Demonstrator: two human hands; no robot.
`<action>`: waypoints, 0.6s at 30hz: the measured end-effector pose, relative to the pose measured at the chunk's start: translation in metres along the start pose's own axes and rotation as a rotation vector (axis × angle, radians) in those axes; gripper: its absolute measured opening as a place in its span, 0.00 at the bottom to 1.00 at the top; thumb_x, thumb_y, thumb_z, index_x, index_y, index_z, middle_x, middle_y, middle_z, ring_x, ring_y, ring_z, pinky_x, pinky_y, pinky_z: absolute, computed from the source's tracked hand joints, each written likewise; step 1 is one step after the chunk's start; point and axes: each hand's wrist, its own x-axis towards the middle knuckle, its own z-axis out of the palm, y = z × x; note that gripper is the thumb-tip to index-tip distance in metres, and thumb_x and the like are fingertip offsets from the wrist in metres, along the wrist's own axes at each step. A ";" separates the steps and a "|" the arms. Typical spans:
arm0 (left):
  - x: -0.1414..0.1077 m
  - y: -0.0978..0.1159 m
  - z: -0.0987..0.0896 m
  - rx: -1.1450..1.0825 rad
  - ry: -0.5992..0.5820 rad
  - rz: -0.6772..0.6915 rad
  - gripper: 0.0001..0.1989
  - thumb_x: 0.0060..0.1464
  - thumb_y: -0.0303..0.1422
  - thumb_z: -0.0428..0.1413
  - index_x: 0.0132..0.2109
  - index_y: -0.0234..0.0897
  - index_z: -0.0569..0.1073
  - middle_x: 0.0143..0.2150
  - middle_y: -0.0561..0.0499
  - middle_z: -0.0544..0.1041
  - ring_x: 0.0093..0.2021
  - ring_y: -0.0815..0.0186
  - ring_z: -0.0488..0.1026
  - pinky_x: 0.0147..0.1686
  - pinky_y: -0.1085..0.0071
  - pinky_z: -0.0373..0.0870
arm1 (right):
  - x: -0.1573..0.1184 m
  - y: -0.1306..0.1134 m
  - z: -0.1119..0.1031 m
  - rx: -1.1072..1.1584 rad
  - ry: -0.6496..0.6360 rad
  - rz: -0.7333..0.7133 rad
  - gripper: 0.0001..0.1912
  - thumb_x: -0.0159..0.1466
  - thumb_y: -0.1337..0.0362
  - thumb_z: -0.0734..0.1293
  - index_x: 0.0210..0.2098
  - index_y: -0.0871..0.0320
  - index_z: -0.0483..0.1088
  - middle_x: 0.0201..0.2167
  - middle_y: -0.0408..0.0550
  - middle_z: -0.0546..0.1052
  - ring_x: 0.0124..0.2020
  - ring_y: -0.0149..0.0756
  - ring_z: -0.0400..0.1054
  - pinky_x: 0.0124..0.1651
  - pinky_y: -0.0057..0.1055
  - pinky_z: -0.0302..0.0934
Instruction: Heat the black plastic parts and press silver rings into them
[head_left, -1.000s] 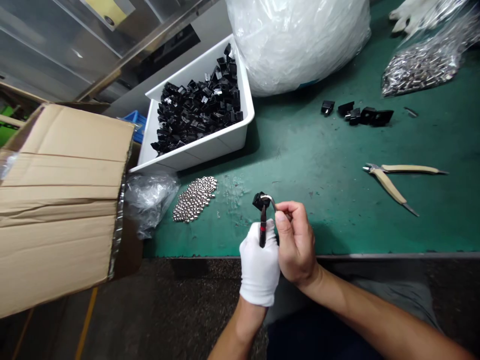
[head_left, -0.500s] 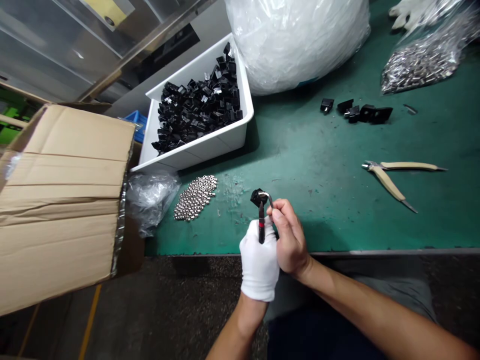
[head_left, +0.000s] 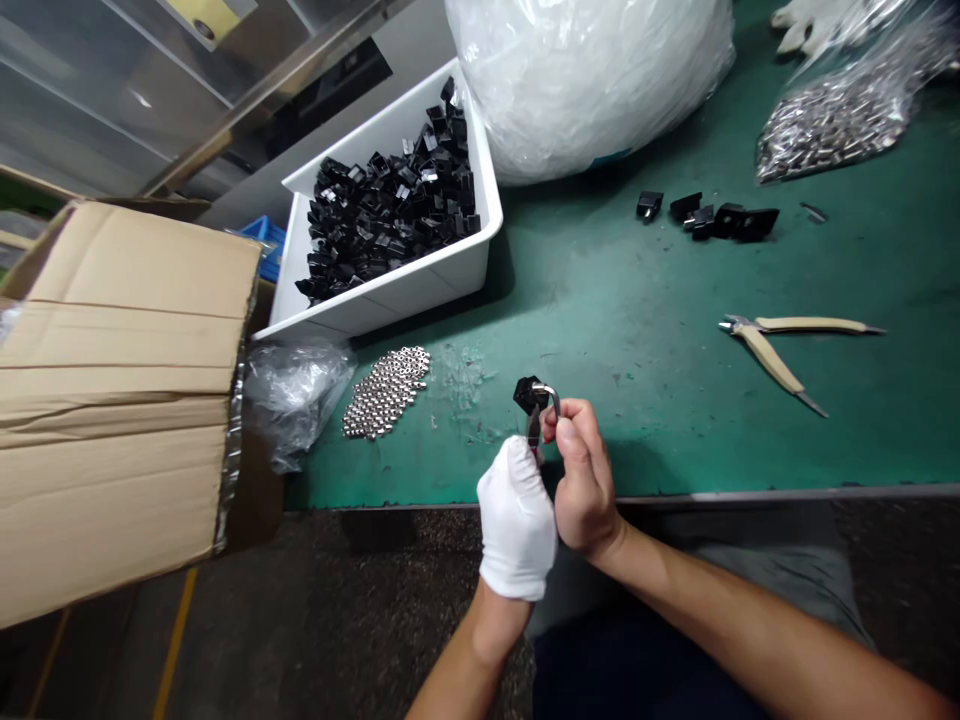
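My left hand [head_left: 517, 520], in a white glove, is closed around a slim dark tool [head_left: 534, 428] whose tip meets a small black plastic part [head_left: 527, 394]. Most of that tool is hidden by the glove. The bare fingers of my right hand [head_left: 583, 470] pinch a bent metal hex key [head_left: 553, 395]. Its short end reaches into or against the black part; I cannot tell which. Both hands are close together over the table's front edge.
On the green table [head_left: 637, 370] are cutting pliers [head_left: 765, 350], loose black parts [head_left: 724, 220] and a cluster of small metal pieces [head_left: 386, 393]. A white bin [head_left: 420, 285] holds many black parts. Plastic bags [head_left: 585, 90] lie behind; a cardboard box [head_left: 120, 400] stands left.
The black part and hex key have shifted slightly right. My gloved hand has rolled over the dark tool, covering more of its handle. The camera view has moved a little.
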 end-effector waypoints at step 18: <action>0.004 0.004 -0.001 0.044 0.149 0.067 0.22 0.68 0.37 0.39 0.52 0.35 0.74 0.36 0.42 0.81 0.34 0.63 0.78 0.33 0.70 0.74 | 0.007 0.020 0.019 0.121 -0.237 0.082 0.20 0.71 0.49 0.51 0.44 0.55 0.66 0.35 0.46 0.69 0.36 0.38 0.64 0.41 0.34 0.60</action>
